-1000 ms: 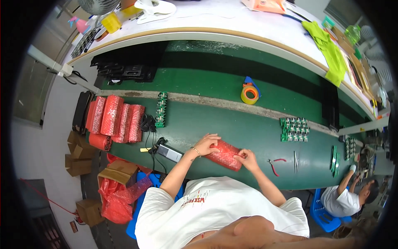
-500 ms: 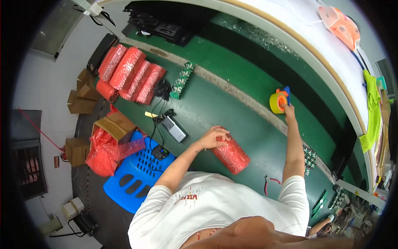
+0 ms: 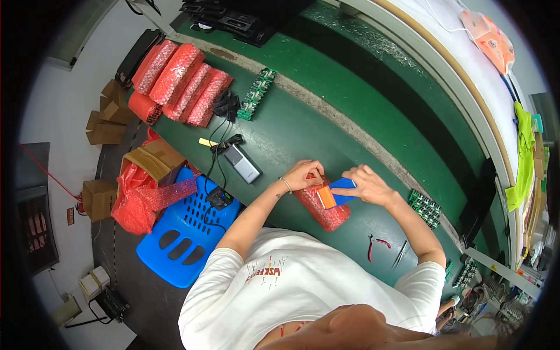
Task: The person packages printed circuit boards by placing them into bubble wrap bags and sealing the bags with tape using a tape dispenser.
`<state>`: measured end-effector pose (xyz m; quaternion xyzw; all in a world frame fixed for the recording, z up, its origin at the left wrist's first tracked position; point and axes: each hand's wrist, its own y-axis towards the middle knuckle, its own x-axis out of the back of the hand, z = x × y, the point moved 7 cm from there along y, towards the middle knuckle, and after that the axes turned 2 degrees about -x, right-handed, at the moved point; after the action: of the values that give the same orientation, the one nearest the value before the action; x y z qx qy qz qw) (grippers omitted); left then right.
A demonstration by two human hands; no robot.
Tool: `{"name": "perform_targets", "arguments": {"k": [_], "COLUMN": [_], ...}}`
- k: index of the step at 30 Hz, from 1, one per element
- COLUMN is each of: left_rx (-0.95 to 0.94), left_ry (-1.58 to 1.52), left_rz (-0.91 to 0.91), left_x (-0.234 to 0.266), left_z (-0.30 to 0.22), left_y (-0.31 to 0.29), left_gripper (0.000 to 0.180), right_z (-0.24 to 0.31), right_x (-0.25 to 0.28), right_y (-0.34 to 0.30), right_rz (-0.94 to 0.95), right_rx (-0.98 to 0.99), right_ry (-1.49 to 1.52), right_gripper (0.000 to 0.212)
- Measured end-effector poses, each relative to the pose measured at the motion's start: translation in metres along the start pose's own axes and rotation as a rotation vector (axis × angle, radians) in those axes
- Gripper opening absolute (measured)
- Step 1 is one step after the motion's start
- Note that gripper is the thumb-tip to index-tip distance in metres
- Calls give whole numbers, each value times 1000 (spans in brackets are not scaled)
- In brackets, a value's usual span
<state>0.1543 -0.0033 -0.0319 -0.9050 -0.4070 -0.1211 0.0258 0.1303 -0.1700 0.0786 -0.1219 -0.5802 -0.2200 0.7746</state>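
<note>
A bundle in red bubble wrap (image 3: 331, 217) lies slantwise on the green table in front of me. My left hand (image 3: 306, 174) is closed on its far left end, fingertips pressed to the wrap. My right hand (image 3: 370, 185) grips a tape dispenser (image 3: 343, 184), blue with an orange part, held over the bundle's right side close to the left fingers. Whether tape touches the wrap I cannot make out. Red-handled pliers (image 3: 378, 244) and tweezers (image 3: 399, 255) lie nearer to me, right of the bundle.
Several red-wrapped bundles (image 3: 175, 79) are stacked far left. Beside them lie black cables (image 3: 226, 105), green circuit boards (image 3: 256, 93) and a grey handheld device (image 3: 243, 163). More boards (image 3: 424, 208) lie right. A blue chair (image 3: 175, 245) and a carton with red wrap (image 3: 154, 160) stand left.
My right hand has brought the tape dispenser from the far right side of the table down to the bundle. The left hand stays on the bundle. The whole view has shifted slightly.
</note>
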Motion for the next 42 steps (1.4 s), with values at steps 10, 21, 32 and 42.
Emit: {"name": "perform_targets", "arguments": {"k": [10, 21, 32, 42], "left_rx": [-38, 30, -6, 38], "left_ry": [605, 577, 533, 791], "left_rz": [77, 62, 90, 340], "left_x": [-16, -23, -25, -47], "left_z": [-44, -38, -41, -45], "left_y": [-17, -22, -20, -17], "left_gripper": [55, 64, 55, 43], "right_z": [-8, -23, -20, -40], "right_x": [-45, 4, 30, -8], "right_y": [-17, -10, -11, 5], "right_rz": [-58, 150, 160, 527], "right_rx": [64, 116, 118, -129], "right_ry": [-145, -212, -348, -595], "right_gripper": [59, 59, 44, 23]}}
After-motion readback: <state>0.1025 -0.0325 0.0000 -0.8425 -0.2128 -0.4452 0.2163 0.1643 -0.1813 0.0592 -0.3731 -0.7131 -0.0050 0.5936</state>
